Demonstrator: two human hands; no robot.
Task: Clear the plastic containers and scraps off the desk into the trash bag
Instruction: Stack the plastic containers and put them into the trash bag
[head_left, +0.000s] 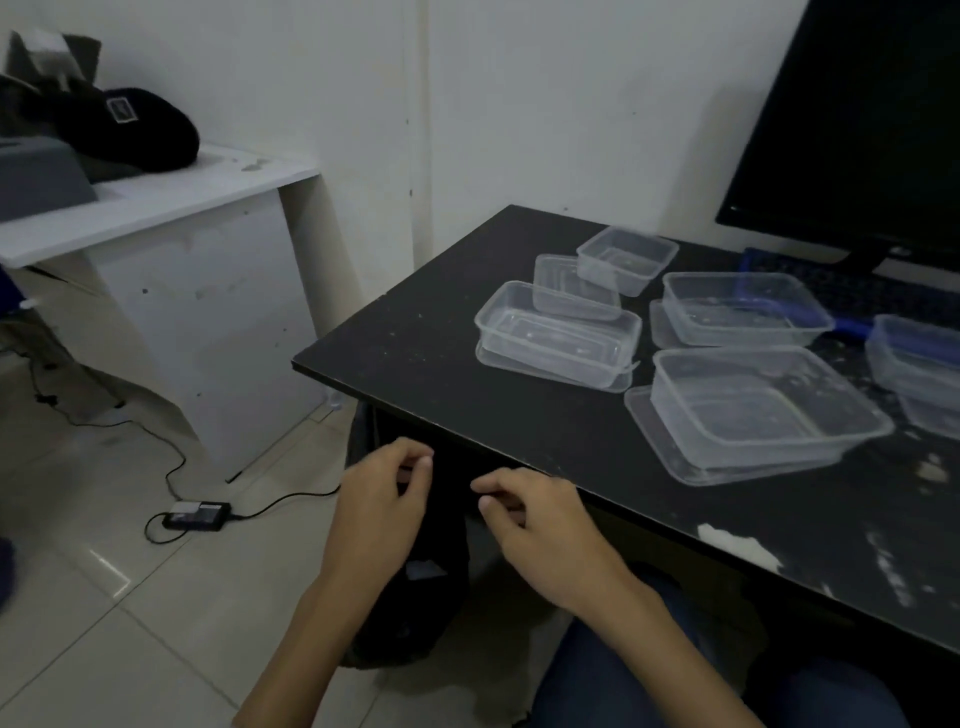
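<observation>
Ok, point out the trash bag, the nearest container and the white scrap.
trash bag (441, 525), head view, dark plastic between the hands
nearest container (763, 410), head view, its clear floor
white scrap (737, 545), head view, its middle

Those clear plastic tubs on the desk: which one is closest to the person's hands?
The big tub at the front, sitting on a flat lid, is closest to the right hand. The other tubs lie farther back toward the wall and the monitor.

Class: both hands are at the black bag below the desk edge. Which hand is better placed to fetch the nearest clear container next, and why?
Probably the right hand: it sits under the desk edge, nearer the large container. The left hand is farther out, at the trash bag.
</observation>
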